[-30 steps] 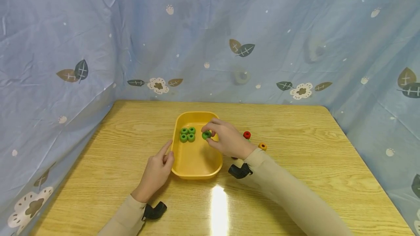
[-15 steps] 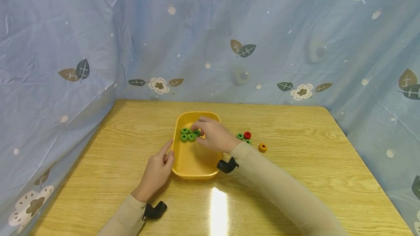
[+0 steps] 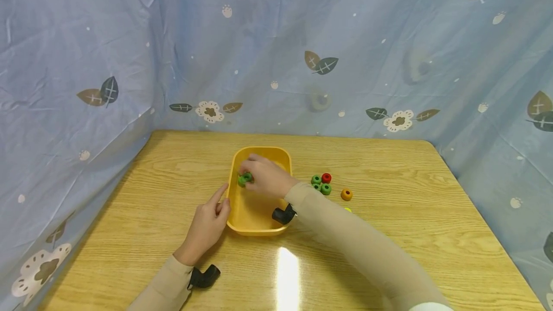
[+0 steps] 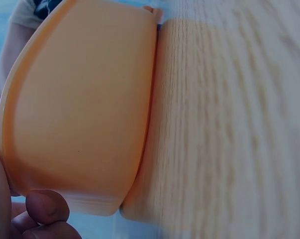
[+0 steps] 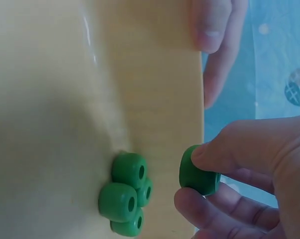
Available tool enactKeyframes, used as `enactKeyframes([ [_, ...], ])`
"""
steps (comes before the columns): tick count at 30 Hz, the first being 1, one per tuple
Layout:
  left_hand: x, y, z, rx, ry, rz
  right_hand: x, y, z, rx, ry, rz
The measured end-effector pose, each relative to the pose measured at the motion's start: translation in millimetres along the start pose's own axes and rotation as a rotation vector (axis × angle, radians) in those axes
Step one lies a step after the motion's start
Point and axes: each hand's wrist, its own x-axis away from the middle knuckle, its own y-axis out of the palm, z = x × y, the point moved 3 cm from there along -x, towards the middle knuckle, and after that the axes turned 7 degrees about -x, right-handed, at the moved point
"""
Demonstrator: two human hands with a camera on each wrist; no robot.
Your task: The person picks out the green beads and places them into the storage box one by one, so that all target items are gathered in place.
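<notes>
The left hand (image 3: 205,227) rests its straight index finger against the yellow tray's (image 3: 259,232) left edge, likely a good brace. Toward the far-left corner sit four green beads (image 5: 118,203); the right hand (image 3: 269,176) pinches a fifth bead (image 5: 197,173), best lowered gently.

In the grip, thumb and fingers of the right hand (image 3: 267,176) cover part of the held bead (image 5: 189,172), hiding its hole. Beneath, the loose green beads (image 5: 118,202) in the tray (image 3: 259,232) are mostly hidden from the head view (that hand is blurred there). Behind the grip, the right sleeve (image 3: 350,234) covers most of a yellow thing (image 3: 347,210); farther back, something white (image 3: 431,307) is cut off, unidentifiable.
</notes>
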Motion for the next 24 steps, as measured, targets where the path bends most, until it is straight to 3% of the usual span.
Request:
enactKeyframes([
  [13,0.9,0.1,-0.5,0.010,0.035,0.022,-20.2,24.0,8.3,0.061,0.022,-0.137],
  [24,1.0,-0.5,1.0,0.012,0.043,0.037,-22.7,35.8,12.2,0.072,0.047,-0.165],
])
